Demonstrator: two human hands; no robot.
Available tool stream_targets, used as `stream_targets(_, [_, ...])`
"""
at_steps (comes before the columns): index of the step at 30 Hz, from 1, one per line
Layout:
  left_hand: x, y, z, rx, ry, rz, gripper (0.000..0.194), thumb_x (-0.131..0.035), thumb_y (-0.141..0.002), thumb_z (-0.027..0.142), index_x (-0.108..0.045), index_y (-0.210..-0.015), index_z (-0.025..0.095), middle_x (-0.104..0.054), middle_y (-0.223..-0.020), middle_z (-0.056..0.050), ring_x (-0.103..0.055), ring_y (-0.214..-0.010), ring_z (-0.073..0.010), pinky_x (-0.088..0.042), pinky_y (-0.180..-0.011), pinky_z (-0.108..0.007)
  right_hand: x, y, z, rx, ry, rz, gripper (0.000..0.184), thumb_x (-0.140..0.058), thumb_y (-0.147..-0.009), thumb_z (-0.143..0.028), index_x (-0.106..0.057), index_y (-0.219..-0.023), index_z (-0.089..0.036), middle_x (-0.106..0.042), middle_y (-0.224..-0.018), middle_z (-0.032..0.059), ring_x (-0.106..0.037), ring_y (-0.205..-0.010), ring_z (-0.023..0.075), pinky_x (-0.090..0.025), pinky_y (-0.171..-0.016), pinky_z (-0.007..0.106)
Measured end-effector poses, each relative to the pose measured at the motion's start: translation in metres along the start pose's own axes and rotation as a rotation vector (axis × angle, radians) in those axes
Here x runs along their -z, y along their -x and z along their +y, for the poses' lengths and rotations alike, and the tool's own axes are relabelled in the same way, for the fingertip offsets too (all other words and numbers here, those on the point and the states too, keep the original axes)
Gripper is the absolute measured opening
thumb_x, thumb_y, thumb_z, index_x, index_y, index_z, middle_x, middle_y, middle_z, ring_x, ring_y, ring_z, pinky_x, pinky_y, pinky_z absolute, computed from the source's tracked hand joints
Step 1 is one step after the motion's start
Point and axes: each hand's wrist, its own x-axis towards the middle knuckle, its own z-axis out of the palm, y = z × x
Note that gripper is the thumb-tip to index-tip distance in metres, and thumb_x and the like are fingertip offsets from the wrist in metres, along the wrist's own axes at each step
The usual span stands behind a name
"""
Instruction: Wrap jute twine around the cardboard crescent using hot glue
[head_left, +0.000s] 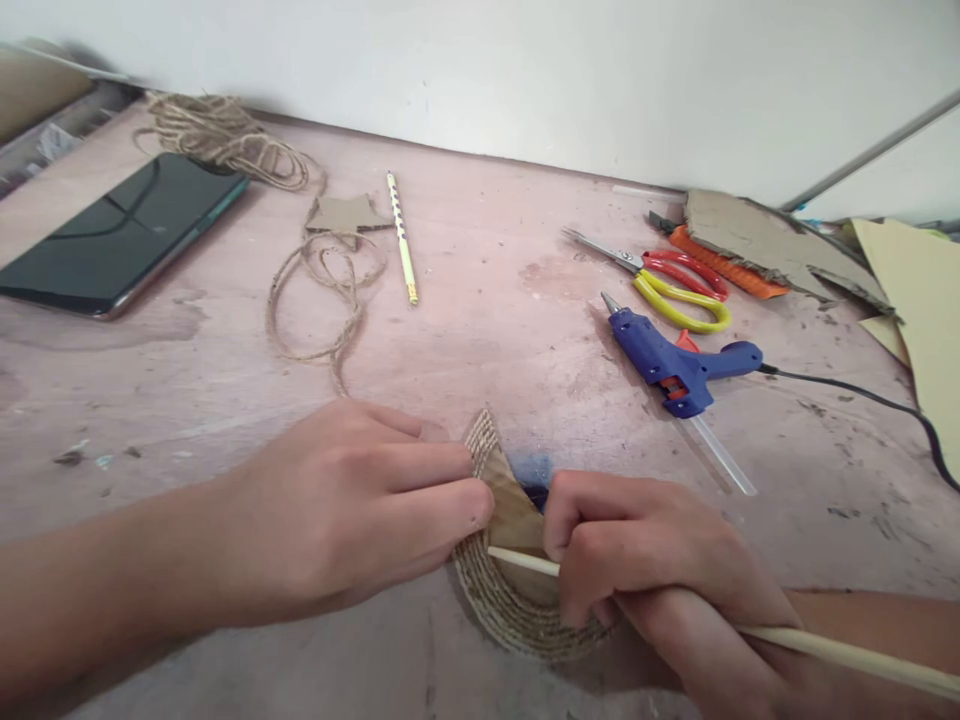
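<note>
A crescent-shaped piece of cardboard (514,515) edged with wound jute twine lies on the pink table (480,330) in front of me. My left hand (352,505) rests on its left tip, fingers together and pressing it down. My right hand (630,550) is closed round a thin pale stick (832,650) whose tip lies across the cardboard. The stick runs off to the lower right.
A blue glue gun (679,360) with black cord, red-and-yellow scissors (667,285), an orange cutter and cardboard scraps (772,245) lie at the right. A dark phone (120,235), a jute twine bundle (225,135), a cardboard star (345,213) and a pencil (401,235) lie at the left.
</note>
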Motion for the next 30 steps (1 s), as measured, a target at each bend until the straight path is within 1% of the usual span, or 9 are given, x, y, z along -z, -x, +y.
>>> stream_targets(3, [0.0002,-0.0002,0.0007,0.0,0.001,-0.011,0.037,-0.047,-0.121,0.012,-0.061,-0.088,0.02,-0.054,-0.077,0.001,-0.045,-0.068,-0.0176,-0.034,-0.062,-0.037,-0.0007,0.0003,0.0007,0.006,-0.013,0.015,0.035,-0.05,-0.115,-0.024,-0.065,-0.084,-0.02,-0.055,-0.084,-0.0008,-0.051,-0.067,0.0103,-0.041,-0.064,0.027])
stream_targets(7, [-0.0003,-0.0004,0.0011,0.014,0.013,-0.018,0.037,-0.048,-0.121,0.012,-0.058,-0.085,0.02,-0.053,-0.077,0.001,-0.045,-0.068,-0.0166,-0.033,-0.061,-0.037,-0.0012,0.0011,-0.0006,0.003,0.005,-0.008,0.028,-0.054,-0.107,-0.017,-0.062,-0.081,-0.02,-0.054,-0.084,-0.0018,-0.049,-0.068,0.0094,-0.041,-0.064,0.025])
stream_targets(11, [-0.0002,-0.0011,0.0006,0.003,-0.005,-0.007,0.037,-0.048,-0.121,0.012,-0.06,-0.087,0.019,-0.054,-0.077,0.001,-0.044,-0.068,-0.0169,-0.033,-0.062,-0.037,-0.0001,0.0015,-0.0023,0.004,0.007,0.002,0.027,-0.05,-0.104,-0.012,-0.064,-0.082,-0.02,-0.056,-0.084,-0.0016,-0.05,-0.067,0.0096,-0.04,-0.063,0.026])
stream_targets(17, [0.0003,-0.0019,0.0003,-0.013,-0.008,0.003,0.037,-0.049,-0.119,0.012,-0.06,-0.085,0.02,-0.054,-0.076,0.001,-0.045,-0.067,-0.0176,-0.033,-0.06,-0.037,-0.0015,-0.0014,-0.0005,-0.004,-0.021,-0.008,0.024,-0.056,-0.101,-0.016,-0.059,-0.077,-0.021,-0.054,-0.081,-0.002,-0.045,-0.062,0.0094,-0.043,-0.064,0.026])
stream_targets(23, [-0.0005,-0.0009,-0.0009,-0.019,-0.012,0.011,0.03,-0.052,-0.118,0.01,-0.068,-0.094,0.018,-0.056,-0.076,0.001,-0.045,-0.068,-0.0184,-0.035,-0.061,-0.037,-0.0002,-0.0029,-0.0035,0.003,-0.025,-0.037,0.025,-0.055,-0.102,-0.017,-0.057,-0.078,-0.021,-0.054,-0.082,-0.0015,-0.045,-0.063,0.0097,-0.042,-0.064,0.027])
stream_targets(27, [-0.0005,-0.0004,-0.0012,-0.028,-0.007,0.013,0.031,-0.052,-0.118,0.011,-0.066,-0.092,0.018,-0.055,-0.076,0.001,-0.045,-0.068,-0.0184,-0.035,-0.061,-0.037,0.0001,-0.0025,-0.0044,-0.012,-0.042,-0.024,0.021,-0.056,-0.098,-0.016,-0.055,-0.078,-0.021,-0.052,-0.082,-0.0025,-0.044,-0.064,0.0096,-0.041,-0.064,0.026])
stream_targets(30, [-0.0004,-0.0005,-0.0011,-0.018,-0.001,0.011,0.033,-0.051,-0.118,0.01,-0.063,-0.089,0.019,-0.055,-0.077,0.001,-0.045,-0.068,-0.0179,-0.035,-0.062,-0.037,0.0017,-0.0034,-0.0043,0.006,-0.042,-0.045,0.024,-0.054,-0.103,-0.016,-0.056,-0.079,-0.021,-0.055,-0.083,-0.002,-0.047,-0.064,0.0092,-0.039,-0.062,0.026])
